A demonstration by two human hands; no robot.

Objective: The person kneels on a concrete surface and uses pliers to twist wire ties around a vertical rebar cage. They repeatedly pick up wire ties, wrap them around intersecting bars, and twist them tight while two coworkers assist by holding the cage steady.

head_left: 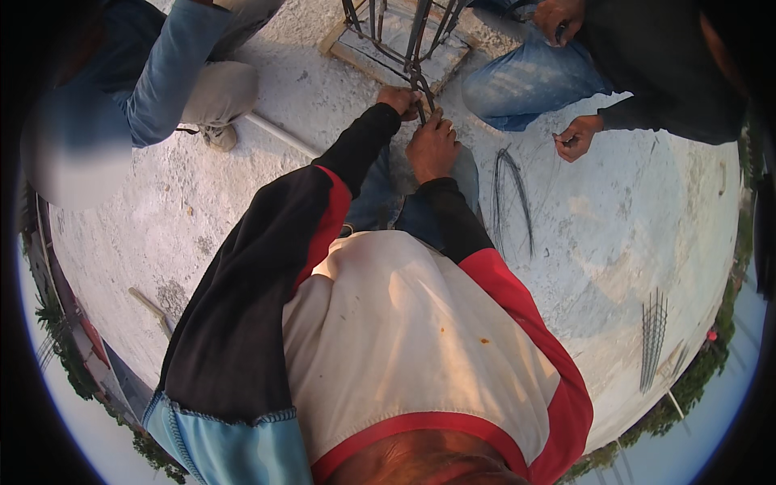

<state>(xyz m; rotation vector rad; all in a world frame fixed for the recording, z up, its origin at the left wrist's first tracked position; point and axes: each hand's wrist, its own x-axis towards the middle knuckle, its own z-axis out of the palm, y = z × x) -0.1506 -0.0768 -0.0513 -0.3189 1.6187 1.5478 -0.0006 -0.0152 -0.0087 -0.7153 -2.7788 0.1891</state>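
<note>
In front of me rises a cage of dark steel rebar (378,20), standing inside a wooden frame (436,79) on the pale concrete. My left hand (398,101) is closed at the near corner of the cage; whatever its fingers pinch is too small to make out. Just below and to the right, my right hand (434,149) is closed round the lower end of a dark metal rod (422,103), which slants up to the cage corner. Whether the rod is a tool or part of the cage is unclear.
A loop of dark tie wire (517,190) lies right of my knees. People crouch at left and right; the right one's hand (579,139) is near the wire. A pale pipe (283,136) lies at left, a rebar mesh (653,339) at far right by the slab edge.
</note>
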